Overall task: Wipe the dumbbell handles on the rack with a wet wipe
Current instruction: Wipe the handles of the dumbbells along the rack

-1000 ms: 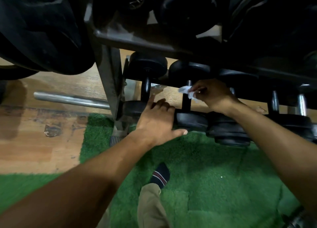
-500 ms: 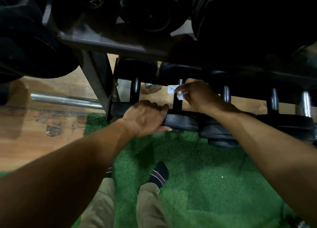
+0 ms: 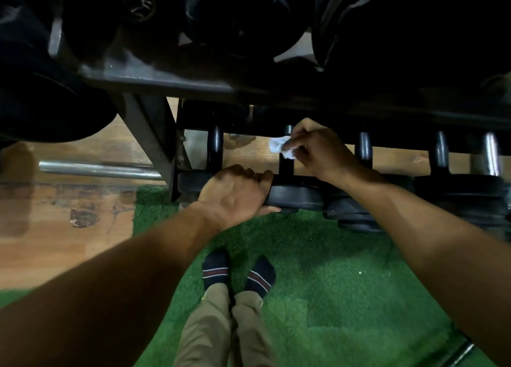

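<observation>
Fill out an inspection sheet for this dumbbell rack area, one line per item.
Surface: green turf mat over a worn wooden floor.
Job's things: white wet wipe pressed against the second dumbbell handle on the lower rack.
Clutter: steel bar lying on the floor behind the rack.
Grippers: right hand pinches the wipe; left hand grips a dumbbell's front end plate.
Cables: nothing seen.
Surroundings: bigger dark weights on the tier above; the person's striped socks below.
</observation>
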Demonstrator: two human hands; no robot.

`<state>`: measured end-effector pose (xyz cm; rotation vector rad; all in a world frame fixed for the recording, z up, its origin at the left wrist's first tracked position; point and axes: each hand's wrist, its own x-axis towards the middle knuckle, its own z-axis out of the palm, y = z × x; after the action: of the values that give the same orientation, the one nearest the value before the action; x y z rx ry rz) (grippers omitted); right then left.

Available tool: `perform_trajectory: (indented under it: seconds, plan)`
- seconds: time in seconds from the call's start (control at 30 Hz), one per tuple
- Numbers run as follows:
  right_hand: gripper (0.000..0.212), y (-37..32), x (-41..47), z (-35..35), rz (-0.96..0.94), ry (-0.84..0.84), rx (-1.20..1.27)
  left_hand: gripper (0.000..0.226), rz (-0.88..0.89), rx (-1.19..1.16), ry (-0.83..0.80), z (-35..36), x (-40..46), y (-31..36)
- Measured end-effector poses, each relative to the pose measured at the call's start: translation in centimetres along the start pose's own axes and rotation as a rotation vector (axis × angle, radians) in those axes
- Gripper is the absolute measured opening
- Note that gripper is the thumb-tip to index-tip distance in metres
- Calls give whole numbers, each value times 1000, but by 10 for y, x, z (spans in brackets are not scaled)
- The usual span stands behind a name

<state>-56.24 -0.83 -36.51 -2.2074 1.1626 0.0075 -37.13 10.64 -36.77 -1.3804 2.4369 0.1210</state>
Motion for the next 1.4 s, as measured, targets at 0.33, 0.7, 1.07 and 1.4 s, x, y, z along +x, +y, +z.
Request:
perform_trajectory:
  seconds: [0.33, 0.7, 1.07, 1.4]
  plan:
    - [19, -27, 7, -9, -68, -351, -235, 74, -1, -60, 64, 6, -2, -2]
    - [21, -15, 21, 23, 258, 364, -97, 77, 4, -14, 96, 2, -4, -1]
    - [15, -12, 26, 9, 801, 164, 721, 79, -54, -14, 117, 13, -2, 3]
    - [23, -6, 31, 16, 694, 279, 717, 78, -47, -16, 129, 9, -3, 1]
